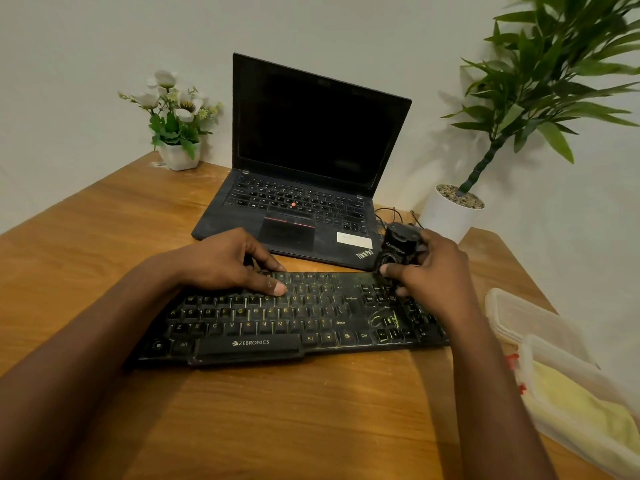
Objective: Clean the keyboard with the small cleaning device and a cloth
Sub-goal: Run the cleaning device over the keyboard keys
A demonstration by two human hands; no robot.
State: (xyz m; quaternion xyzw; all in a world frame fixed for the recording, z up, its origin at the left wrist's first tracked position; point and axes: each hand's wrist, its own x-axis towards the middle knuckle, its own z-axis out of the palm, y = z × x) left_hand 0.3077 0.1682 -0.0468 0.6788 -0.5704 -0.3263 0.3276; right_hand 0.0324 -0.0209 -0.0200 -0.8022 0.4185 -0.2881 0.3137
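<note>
Head: left-right keyboard under relaxed left fingers; right fingers clamp apparently upright device.

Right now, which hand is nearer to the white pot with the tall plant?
Right. The right hand, gripping the cleaning device, is just in front of the pot; the left hand rests on the keyboard, farther left.
</note>
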